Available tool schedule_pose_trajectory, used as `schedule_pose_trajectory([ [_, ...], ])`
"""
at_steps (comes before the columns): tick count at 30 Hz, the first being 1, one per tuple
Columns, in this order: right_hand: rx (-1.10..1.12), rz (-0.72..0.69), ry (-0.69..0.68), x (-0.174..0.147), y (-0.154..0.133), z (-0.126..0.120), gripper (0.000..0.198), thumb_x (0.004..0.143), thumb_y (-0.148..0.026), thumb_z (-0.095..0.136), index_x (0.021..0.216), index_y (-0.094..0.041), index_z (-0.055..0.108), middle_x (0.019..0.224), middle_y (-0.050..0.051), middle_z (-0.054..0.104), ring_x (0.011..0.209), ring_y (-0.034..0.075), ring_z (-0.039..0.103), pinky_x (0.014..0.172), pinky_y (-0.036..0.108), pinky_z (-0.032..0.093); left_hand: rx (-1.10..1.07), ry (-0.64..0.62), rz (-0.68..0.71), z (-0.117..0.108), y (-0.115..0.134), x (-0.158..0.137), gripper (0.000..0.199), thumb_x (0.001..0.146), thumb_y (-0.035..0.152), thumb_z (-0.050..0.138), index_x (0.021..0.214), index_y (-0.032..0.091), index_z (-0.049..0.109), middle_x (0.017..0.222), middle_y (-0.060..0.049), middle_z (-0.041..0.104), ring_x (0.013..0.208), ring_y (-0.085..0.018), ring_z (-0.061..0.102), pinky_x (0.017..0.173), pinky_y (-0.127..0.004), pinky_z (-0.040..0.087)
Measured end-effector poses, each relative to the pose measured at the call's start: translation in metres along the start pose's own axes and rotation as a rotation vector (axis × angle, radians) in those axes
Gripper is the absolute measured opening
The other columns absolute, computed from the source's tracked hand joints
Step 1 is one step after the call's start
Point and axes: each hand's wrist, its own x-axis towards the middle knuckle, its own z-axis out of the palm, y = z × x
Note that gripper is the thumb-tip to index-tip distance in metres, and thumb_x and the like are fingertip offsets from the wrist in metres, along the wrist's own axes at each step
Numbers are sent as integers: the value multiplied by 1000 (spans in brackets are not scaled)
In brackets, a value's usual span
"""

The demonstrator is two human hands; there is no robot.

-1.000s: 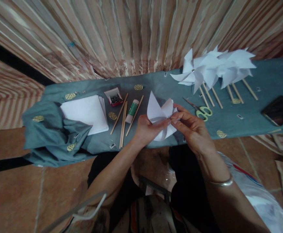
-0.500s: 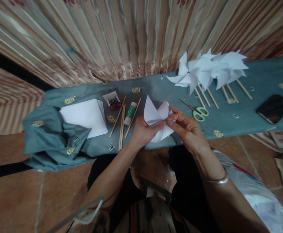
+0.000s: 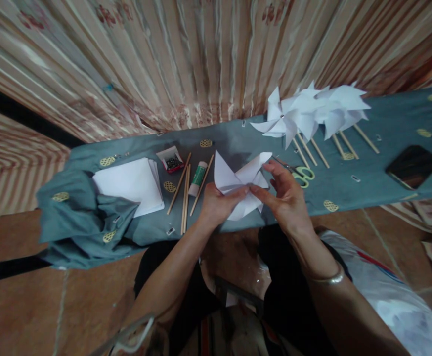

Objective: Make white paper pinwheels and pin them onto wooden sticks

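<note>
Between my hands is a white paper pinwheel [image 3: 226,174] with folded blades, held over the near side of the table. My left hand [image 3: 216,205] grips it from the left, the thumb lying across toward its centre. With my right hand [image 3: 284,193] I hold its right side; the thumb presses at the centre and the other fingers reach up by the upper right blade. The fingers underneath the paper are hidden. Just right of my right hand lie scissors with light green handles [image 3: 305,175], partly covered by the fingers.
To the left are loose wooden sticks [image 3: 185,198], a glue stick [image 3: 198,179], a small box of dark pins [image 3: 172,160] and stacked white paper [image 3: 130,185]. Several finished pinwheels [image 3: 320,109] lie at the back right, beyond a black phone [image 3: 413,167]. A striped curtain [image 3: 201,59] hangs behind.
The right fingers have moved from a pinch at the pinwheel's right side to a wider hold, thumb at the centre. The upper right blade now spreads outward. The view has shifted slightly.
</note>
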Motion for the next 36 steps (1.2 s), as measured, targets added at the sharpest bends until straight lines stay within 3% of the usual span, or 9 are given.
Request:
schedule_pose_trajectory([
  [3, 14, 34, 29, 1, 3, 1, 73, 68, -47, 85, 133, -27, 57, 147, 10, 53, 139, 29, 46, 116, 51, 34, 6, 19, -8, -1, 0, 0, 35, 52, 33, 89, 77, 12, 75, 79, -9, 77, 69, -18, 69, 66, -29, 56],
  [5, 68, 80, 7, 3, 0, 0, 75, 65, -46, 87, 132, -25, 58, 142, 11, 59, 133, 30, 52, 112, 50, 40, 0, 18, -8, -1, 0, 0, 36, 51, 34, 90, 76, 13, 75, 79, -9, 77, 70, -19, 69, 67, -30, 57],
  [9, 226, 256, -200, 6, -14, -4, 52, 65, -43, 87, 110, -24, 72, 107, 6, 76, 91, 24, 70, 84, 41, 57, -25, 11, 7, -2, -1, -1, 37, 50, 34, 90, 77, 13, 75, 78, -7, 77, 68, -17, 68, 65, -29, 56],
  [13, 310, 380, -259, 8, -27, -9, 37, 58, -40, 91, 87, -23, 77, 78, -1, 77, 64, 16, 65, 64, 31, 55, -54, 12, -24, 0, -1, -2, 37, 49, 33, 91, 75, 13, 75, 73, -5, 75, 63, -15, 64, 60, -27, 53],
  [21, 373, 482, -303, 6, -31, -14, 36, 52, -41, 94, 81, -26, 80, 73, -1, 77, 58, 17, 67, 59, 32, 56, -102, -37, -106, 1, 0, -6, 40, 49, 32, 91, 80, 13, 73, 78, -5, 74, 70, -17, 67, 66, -29, 54],
  [27, 375, 473, -284, 7, -30, -16, 32, 51, -39, 95, 76, -26, 79, 70, -1, 77, 54, 16, 66, 54, 31, 56, -98, -75, -100, 1, -2, -6, 43, 50, 33, 91, 84, 14, 73, 84, -7, 76, 77, -20, 70, 71, -32, 56],
  [36, 330, 428, -297, 7, -27, -21, 31, 53, -36, 94, 80, -27, 81, 75, -1, 79, 57, 15, 66, 58, 30, 57, -27, -73, -68, 0, -1, -7, 39, 50, 34, 92, 78, 14, 75, 79, -7, 75, 70, -18, 66, 66, -29, 55],
])
